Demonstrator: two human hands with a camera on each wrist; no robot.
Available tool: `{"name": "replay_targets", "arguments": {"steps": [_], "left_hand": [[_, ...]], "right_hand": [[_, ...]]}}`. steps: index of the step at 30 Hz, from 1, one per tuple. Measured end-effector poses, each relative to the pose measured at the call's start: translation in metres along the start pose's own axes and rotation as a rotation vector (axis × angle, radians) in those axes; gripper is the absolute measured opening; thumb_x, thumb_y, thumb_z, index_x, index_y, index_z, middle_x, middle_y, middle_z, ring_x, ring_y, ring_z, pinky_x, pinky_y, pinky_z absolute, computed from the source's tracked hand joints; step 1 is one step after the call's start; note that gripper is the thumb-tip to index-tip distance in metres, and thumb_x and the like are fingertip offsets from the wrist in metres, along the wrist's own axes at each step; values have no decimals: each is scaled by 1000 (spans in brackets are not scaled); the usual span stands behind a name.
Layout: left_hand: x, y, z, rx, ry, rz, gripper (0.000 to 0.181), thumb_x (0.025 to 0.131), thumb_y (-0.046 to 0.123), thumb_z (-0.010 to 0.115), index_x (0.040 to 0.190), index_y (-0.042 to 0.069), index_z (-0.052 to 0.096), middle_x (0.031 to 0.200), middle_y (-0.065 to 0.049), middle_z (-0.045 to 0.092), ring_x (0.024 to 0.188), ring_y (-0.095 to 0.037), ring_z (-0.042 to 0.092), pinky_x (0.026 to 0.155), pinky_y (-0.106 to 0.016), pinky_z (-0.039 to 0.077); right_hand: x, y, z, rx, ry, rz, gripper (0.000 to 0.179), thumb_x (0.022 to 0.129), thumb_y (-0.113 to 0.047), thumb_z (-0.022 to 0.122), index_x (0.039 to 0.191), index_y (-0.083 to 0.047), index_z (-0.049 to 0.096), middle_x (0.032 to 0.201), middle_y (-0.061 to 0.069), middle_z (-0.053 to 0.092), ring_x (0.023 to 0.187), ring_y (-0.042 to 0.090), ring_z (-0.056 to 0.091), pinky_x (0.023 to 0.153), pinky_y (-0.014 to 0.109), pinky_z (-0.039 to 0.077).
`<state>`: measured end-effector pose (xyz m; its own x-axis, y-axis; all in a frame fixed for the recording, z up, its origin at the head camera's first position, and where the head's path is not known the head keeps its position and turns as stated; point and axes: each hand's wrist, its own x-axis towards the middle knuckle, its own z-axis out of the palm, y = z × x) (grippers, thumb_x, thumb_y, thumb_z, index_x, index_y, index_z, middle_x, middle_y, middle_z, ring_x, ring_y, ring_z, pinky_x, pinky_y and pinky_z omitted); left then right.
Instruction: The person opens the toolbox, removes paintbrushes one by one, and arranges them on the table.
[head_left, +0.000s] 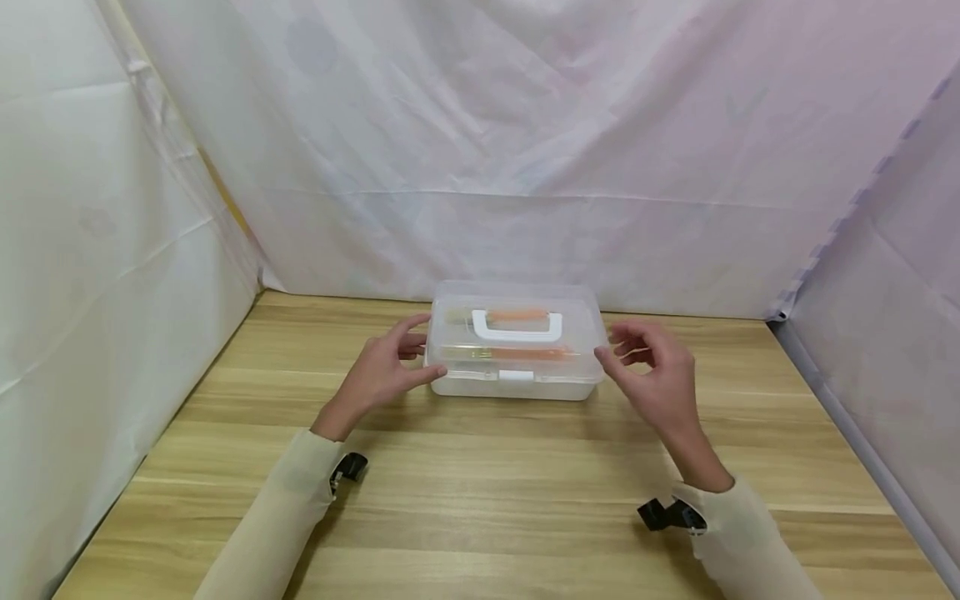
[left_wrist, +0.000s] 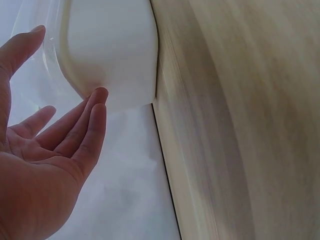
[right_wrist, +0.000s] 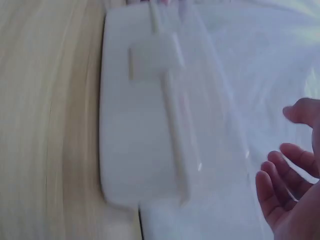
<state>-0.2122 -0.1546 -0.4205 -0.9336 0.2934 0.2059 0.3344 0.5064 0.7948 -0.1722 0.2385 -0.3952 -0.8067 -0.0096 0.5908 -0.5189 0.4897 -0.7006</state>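
Note:
A translucent plastic storage box [head_left: 517, 388] with its lid down stands near the back of the table. Its lid carries a white carry handle [head_left: 517, 335], and a white latch [head_left: 516, 376] sits at the front. Long orange items with pale yellowish ends [head_left: 525, 354] show through the lid; their kind is unclear. My left hand [head_left: 386, 367] is at the box's left end, thumb at the front corner and fingers extended along the side [left_wrist: 65, 135]. At the right end my right hand [head_left: 656, 367] has loosely bent fingers and holds nothing; the right wrist view shows it apart from the box.
The wood-grain table [head_left: 465, 500] extends in front of the box and to both sides. White cloth [head_left: 480, 167] hangs behind the table, with more cloth at left and right. Each sleeve has a black wrist camera mount [head_left: 349, 468].

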Motion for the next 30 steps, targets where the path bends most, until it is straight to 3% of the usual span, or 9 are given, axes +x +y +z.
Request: {"name": "replay_targets", "arguments": {"steps": [4, 9, 13, 16, 24, 30], "left_hand": [[1, 0, 0, 4, -2, 9, 85, 91, 22, 95, 162, 12, 50, 137, -19, 74, 121, -37, 75, 99, -58, 61], [3, 0, 1, -3, -4, 8, 85, 90, 22, 95, 162, 13, 50, 137, -19, 74, 121, -36, 75, 100, -58, 61], [4, 0, 3, 1, -4, 5, 85, 91, 24, 95, 162, 13, 50, 138, -20, 73, 119, -36, 75, 99, -58, 61], [4, 0, 4, 3, -3, 0, 85, 91, 26, 95, 162, 13, 51, 137, -20, 74, 118, -36, 76, 98, -58, 62], [5, 2, 4, 15, -12, -29, 86, 91, 28, 95, 162, 13, 50, 137, -19, 74, 120, -38, 75, 100, -60, 60], [5, 1, 3, 16, -4, -32, 85, 90, 27, 95, 161, 13, 51, 136, -16, 75, 122, -37, 74, 100, -56, 61]], "right_hand": [[-10, -16, 13, 13, -115, 45, 17, 98, -2, 83, 115, 1, 81, 103, 9, 80, 88, 7, 71, 76, 16, 59], [-27, -17, 36, -30, -338, 179, 16, 104, -13, 79, 116, -5, 85, 107, 4, 83, 93, 15, 76, 79, 26, 62], [-35, -10, 49, -77, -436, 267, 22, 105, -20, 78, 120, -8, 86, 116, 4, 82, 106, 21, 77, 90, 38, 63], [-38, -5, 54, -40, -451, 335, 24, 105, -24, 78, 122, -9, 86, 121, 5, 81, 113, 23, 75, 96, 43, 61], [-39, 4, 63, 161, -433, 516, 28, 108, -28, 75, 117, -3, 85, 105, 9, 82, 96, 22, 78, 84, 31, 64], [-37, 5, 67, 279, -412, 561, 35, 109, -27, 73, 115, 6, 82, 104, 17, 81, 96, 29, 79, 84, 33, 66]]}}
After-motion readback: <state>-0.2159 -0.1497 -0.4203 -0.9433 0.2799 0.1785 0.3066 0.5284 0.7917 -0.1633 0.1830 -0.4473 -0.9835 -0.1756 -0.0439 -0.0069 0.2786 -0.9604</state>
